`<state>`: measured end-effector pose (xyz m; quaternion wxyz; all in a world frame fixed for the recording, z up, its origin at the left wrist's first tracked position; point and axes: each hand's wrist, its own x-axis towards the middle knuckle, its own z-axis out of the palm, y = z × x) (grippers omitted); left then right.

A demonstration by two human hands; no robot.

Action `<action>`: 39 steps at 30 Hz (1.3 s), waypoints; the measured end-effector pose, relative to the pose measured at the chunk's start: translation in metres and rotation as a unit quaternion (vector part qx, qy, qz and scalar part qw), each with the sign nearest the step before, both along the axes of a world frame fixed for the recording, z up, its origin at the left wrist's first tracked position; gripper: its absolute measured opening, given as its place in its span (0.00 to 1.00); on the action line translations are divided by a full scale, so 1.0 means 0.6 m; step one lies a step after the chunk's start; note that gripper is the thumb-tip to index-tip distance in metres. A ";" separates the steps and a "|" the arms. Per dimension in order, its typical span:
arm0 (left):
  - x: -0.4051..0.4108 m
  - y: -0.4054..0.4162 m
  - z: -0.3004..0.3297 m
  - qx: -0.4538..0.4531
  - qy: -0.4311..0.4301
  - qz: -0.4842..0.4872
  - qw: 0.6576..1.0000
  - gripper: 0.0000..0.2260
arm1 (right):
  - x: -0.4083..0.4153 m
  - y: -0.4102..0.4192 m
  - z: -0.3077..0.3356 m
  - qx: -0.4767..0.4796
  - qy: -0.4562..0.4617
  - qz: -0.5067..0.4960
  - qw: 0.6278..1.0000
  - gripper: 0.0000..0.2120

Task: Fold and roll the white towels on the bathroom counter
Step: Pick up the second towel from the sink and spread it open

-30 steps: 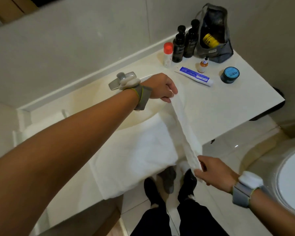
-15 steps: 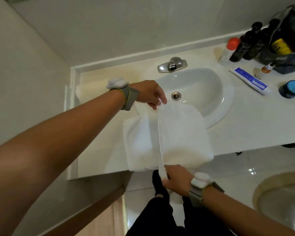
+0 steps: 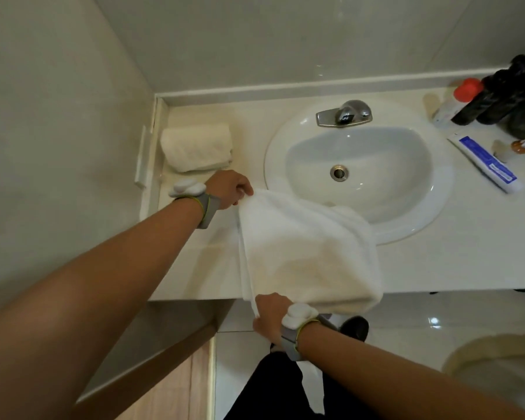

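A white towel (image 3: 306, 250) lies folded lengthwise on the bathroom counter (image 3: 455, 262), its far end draped over the sink rim and its near end hanging past the counter's front edge. My left hand (image 3: 229, 189) pinches the towel's far left corner. My right hand (image 3: 270, 313) grips the near left corner, just below the counter edge. Both hands hold the towel's left edge taut. A second white towel (image 3: 196, 147), rolled up, rests in the counter's back left corner.
The white sink (image 3: 358, 165) with a metal faucet (image 3: 344, 113) sits right of the towel. Toothpaste tube (image 3: 485, 163), a red-capped bottle (image 3: 456, 101) and dark bottles (image 3: 497, 92) stand at the far right. A wall borders the counter on the left.
Both hands carried the towel's edge leftward across the towel, folding it over. The view shifted left, revealing the rolled towel in the corner.
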<state>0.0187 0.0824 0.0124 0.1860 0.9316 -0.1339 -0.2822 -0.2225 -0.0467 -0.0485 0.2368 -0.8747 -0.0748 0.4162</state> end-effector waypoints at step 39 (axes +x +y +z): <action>-0.420 -0.021 -0.136 -0.221 0.095 0.487 0.839 0.22 | -0.100 -0.363 -0.054 -0.001 -0.046 -0.509 0.859 0.20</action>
